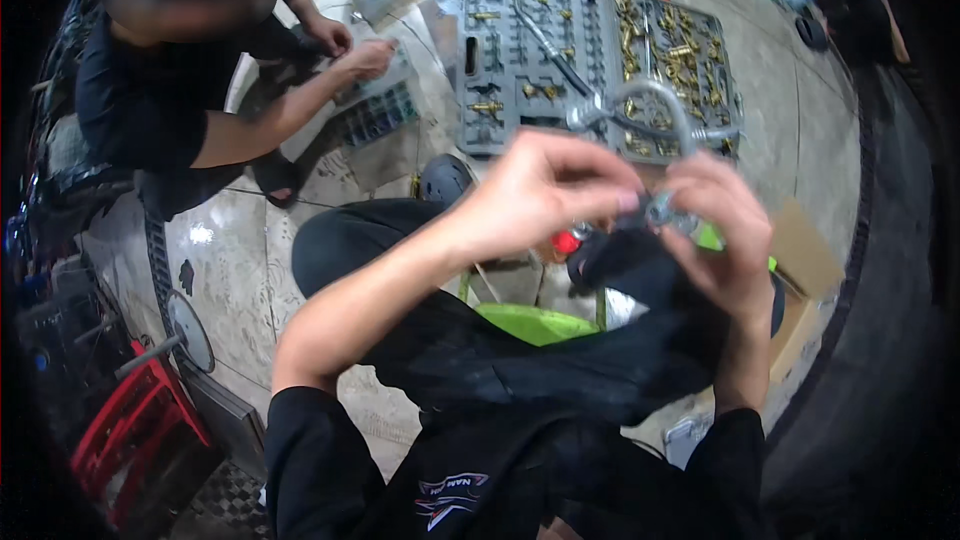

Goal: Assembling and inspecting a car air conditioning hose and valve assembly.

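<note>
Hands (545,195) (715,230) pinched on metal fitting (660,210)

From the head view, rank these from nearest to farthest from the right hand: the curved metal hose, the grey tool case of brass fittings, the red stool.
1. Curved metal hose, in the right hand, arching up.
2. Grey tool case of brass fittings, on the floor beyond.
3. Red stool, far lower left.

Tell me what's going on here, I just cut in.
The person's left hand and right hand are raised together, both gripping a curved silvery metal hose with end fittings. Behind it on the floor lies an open grey plastic case of brass fittings. At upper left, a crouching co-worker's hand rests on a clear compartment box of small parts.
</note>
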The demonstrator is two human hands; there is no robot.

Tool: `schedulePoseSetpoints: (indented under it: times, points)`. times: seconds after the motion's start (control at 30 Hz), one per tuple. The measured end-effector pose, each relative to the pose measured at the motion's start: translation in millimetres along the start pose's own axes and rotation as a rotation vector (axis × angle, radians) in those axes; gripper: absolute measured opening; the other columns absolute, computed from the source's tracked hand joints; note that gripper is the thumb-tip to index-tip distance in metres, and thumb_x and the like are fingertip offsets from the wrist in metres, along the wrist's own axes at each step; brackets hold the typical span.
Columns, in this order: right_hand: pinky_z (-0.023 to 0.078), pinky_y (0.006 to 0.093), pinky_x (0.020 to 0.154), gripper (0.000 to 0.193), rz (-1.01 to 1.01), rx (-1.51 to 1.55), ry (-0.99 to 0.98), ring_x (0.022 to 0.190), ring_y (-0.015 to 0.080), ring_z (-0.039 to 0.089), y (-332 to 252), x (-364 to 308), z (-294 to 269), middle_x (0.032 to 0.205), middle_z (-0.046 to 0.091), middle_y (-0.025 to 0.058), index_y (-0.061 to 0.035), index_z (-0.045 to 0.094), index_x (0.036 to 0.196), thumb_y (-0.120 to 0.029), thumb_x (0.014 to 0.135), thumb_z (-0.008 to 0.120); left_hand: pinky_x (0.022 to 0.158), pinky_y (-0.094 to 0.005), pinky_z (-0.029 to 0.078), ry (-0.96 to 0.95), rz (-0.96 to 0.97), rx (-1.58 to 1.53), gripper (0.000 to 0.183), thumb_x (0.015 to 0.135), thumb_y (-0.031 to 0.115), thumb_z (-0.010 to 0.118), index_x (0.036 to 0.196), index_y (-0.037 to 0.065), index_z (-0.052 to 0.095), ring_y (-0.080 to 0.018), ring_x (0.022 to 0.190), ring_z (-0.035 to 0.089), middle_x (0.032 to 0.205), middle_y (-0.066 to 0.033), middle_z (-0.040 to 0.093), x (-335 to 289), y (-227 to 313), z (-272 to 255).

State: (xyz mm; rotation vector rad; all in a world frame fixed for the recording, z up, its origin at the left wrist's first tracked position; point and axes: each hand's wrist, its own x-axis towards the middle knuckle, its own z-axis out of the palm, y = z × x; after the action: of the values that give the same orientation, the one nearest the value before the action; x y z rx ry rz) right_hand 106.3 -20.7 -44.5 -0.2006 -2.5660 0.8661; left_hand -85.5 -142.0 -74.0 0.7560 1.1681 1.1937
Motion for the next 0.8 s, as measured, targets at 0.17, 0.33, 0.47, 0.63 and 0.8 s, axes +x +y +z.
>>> schedulePoseSetpoints:
  times: [0.17, 0.33, 0.47, 0.63, 0.8]
  points:
    - [0.05, 0.042, 0.091, 0.034, 0.062, 0.054, 0.466, 0.095, 0.0237, 0.062, 26.5, -15.0, -29.5, 0.094, 0.064, 0.0109, 0.0004, 0.058, 0.103, 0.006, 0.073, 0.074, 0.065, -0.025, 0.048, 0.42, 0.311, -0.044, 0.022, 0.092, 0.012, 0.06, 0.106, -0.005, 0.064, -0.0127, 0.068, 0.058, 0.081, -0.0064, 0.063, 8.6, 10.6, -34.3]
    - [0.053, 0.0311, 0.082, 0.036, 0.095, -0.194, 0.627, 0.088, 0.0158, 0.064, 40.6, -26.6, -36.8, 0.096, 0.065, 0.0094, 0.001, 0.059, 0.107, 0.002, 0.076, 0.077, 0.065, -0.0221, 0.05, 0.396, 0.363, -0.041, 0.02, 0.093, 0.013, 0.061, 0.106, -0.001, 0.066, -0.0108, 0.067, 0.06, 0.081, -0.0063, 0.065, 13.3, 9.2, -46.2]
    - [0.051, 0.0244, 0.077, 0.037, 0.209, -0.304, 0.655, 0.085, 0.0126, 0.064, 41.6, -30.7, -41.1, 0.097, 0.067, 0.0072, -0.0001, 0.063, 0.108, -0.002, 0.076, 0.079, 0.067, -0.0242, 0.05, 0.438, 0.377, 0.0, 0.02, 0.094, 0.012, 0.059, 0.108, -0.001, 0.066, -0.0119, 0.071, 0.061, 0.084, -0.0072, 0.065, 17.5, 10.1, -47.9]
    - [0.052, 0.0235, 0.079, 0.027, 0.266, -0.235, 0.858, 0.085, 0.0126, 0.065, 42.7, -27.3, -47.3, 0.093, 0.068, 0.0068, 0.0019, 0.067, 0.102, -0.001, 0.077, 0.078, 0.066, -0.0251, 0.053, 0.464, 0.356, 0.091, 0.026, 0.097, 0.015, 0.055, 0.115, -0.003, 0.06, -0.0164, 0.08, 0.062, 0.09, -0.0096, 0.064, 13.5, 30.0, -54.2]
    - [0.051, 0.024, 0.082, 0.029, 0.292, -0.239, 0.842, 0.087, 0.0132, 0.065, 37.8, -21.4, -41.4, 0.095, 0.068, 0.0089, 0.0041, 0.065, 0.104, 0.002, 0.078, 0.076, 0.072, -0.025, 0.051, 0.472, 0.442, 0.315, 0.024, 0.097, 0.014, 0.055, 0.108, -0.005, 0.063, -0.0167, 0.082, 0.065, 0.095, -0.0124, 0.068, -35.1, 57.2, -71.3]
